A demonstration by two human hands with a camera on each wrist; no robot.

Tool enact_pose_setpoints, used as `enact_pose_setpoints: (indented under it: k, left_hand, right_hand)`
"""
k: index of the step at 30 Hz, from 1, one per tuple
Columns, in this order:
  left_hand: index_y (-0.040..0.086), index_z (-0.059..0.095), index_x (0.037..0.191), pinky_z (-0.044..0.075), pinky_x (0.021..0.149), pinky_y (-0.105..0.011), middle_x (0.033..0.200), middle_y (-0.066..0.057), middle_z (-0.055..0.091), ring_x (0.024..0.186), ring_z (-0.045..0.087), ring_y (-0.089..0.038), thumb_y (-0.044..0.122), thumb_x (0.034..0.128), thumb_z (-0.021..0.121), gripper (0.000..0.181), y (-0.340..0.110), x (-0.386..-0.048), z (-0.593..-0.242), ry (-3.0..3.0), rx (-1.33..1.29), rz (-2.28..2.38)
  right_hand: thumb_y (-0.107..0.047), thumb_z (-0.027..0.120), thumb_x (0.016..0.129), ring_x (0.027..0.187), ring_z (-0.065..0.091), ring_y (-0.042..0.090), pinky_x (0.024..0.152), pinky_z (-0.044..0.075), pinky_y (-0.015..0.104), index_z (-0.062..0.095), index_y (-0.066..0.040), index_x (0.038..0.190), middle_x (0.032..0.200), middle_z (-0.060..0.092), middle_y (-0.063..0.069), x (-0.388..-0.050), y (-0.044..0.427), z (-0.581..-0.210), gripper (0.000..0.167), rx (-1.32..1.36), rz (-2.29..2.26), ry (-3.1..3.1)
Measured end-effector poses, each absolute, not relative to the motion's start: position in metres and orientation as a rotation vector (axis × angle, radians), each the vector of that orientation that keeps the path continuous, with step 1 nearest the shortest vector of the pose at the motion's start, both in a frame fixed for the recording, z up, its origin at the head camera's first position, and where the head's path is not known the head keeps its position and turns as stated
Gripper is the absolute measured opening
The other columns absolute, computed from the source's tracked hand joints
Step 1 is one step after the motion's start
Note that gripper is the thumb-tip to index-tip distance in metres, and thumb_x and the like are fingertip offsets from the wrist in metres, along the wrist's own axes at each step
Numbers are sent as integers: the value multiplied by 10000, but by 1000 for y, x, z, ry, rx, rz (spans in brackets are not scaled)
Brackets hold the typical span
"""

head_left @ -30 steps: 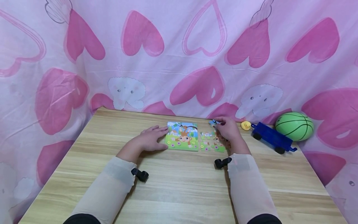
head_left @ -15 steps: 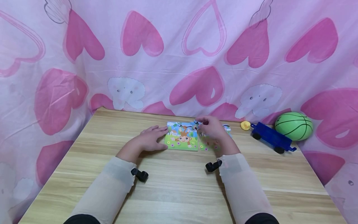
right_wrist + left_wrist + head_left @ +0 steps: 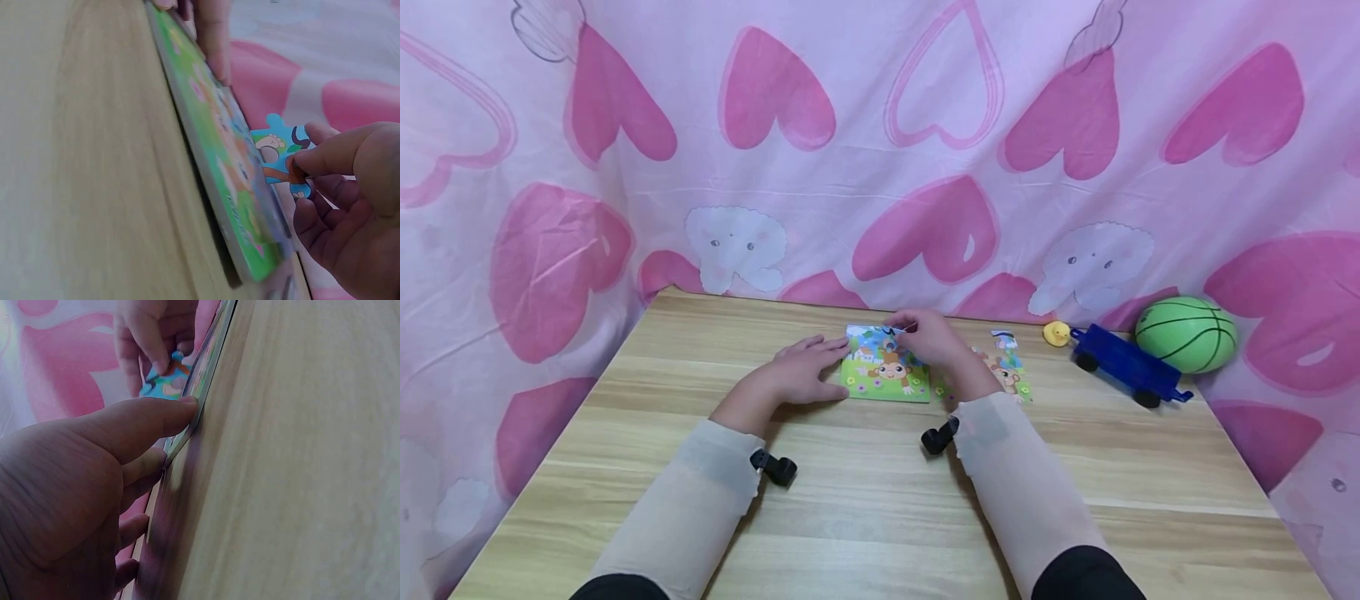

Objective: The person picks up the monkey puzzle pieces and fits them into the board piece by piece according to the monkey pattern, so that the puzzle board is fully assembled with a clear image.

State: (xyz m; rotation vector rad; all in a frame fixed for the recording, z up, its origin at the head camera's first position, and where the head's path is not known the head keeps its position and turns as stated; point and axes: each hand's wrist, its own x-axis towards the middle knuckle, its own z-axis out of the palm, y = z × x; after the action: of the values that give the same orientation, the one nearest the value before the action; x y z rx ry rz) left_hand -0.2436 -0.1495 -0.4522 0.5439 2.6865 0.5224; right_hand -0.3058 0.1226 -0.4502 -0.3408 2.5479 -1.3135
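A square monkey-picture puzzle board (image 3: 880,388) lies flat on the wooden table. At its left edge rests my left hand (image 3: 803,372), fingers extended and the thumb touching the board's near left corner. Over the board's upper part, my right hand (image 3: 934,342) pinches a blue puzzle piece (image 3: 281,144) between thumb and fingers. Brown branch and foot details show on this piece, which is tilted just above the board in the right wrist view. Other puzzle pieces (image 3: 1009,375) lie right of the board, partly hidden by my right hand and wrist.
A yellow toy duck (image 3: 1056,334), a blue toy wagon (image 3: 1126,364) with black wheels and a green ball (image 3: 1186,335) stand at the table's back right. A pink heart-patterned cloth (image 3: 820,208) hangs behind the table (image 3: 850,500).
My right hand has carried the puzzle piece leftward from the loose pieces to above the board. More loose pieces on the right are uncovered. My left hand has stayed at the board's edge.
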Motion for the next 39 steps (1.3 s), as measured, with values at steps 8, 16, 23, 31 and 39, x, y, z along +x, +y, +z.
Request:
enact_pose_setpoints:
  k: [8,16,23,31,39]
  left_hand:
    - [329,312,1697,144,1315,-743,1802,121,218,1700,96,-355,625,969,681,868,-151,-246,-455,2690,546,518]
    - [332,307,1698,140,1320,-735,1802,122,215,1703,85,-343,620,966,687,873,-151,-245,-456,2689,537,521]
    - [338,307,1697,150,1312,-746,1804,116,215,1700,92,-355,624,965,686,872,-151,-246,-457,2689,535,521]
    - [330,315,1696,148,1308,-755,1803,120,214,1702,89,-347,609,966,692,868,-151,-245,-454,2687,538,523]
    - [327,318,1695,149,1316,-740,1803,115,216,1701,93,-351,609,966,690,866,-151,-245,-454,2687,543,523]
  right_hand:
    - [-120,697,1009,1101,623,257,994,577,435,726,-187,1376,1275,700,55,-316,110,-456,375,-405,-1093,2683]
    - [-166,729,1011,1190,647,279,1082,575,488,704,-190,1411,1297,690,66,-317,106,-460,402,-412,-1004,2709]
    - [-198,695,1044,1301,629,279,1165,534,496,670,-182,1469,1438,624,78,-317,106,-462,426,-472,-933,2728]
    - [-233,691,1051,1328,607,277,1192,506,494,661,-198,1485,1450,611,94,-319,102,-458,437,-524,-781,2749]
    - [-263,674,1063,1293,586,267,1194,501,496,671,-238,1477,1447,585,83,-318,97,-453,414,-464,-725,2738]
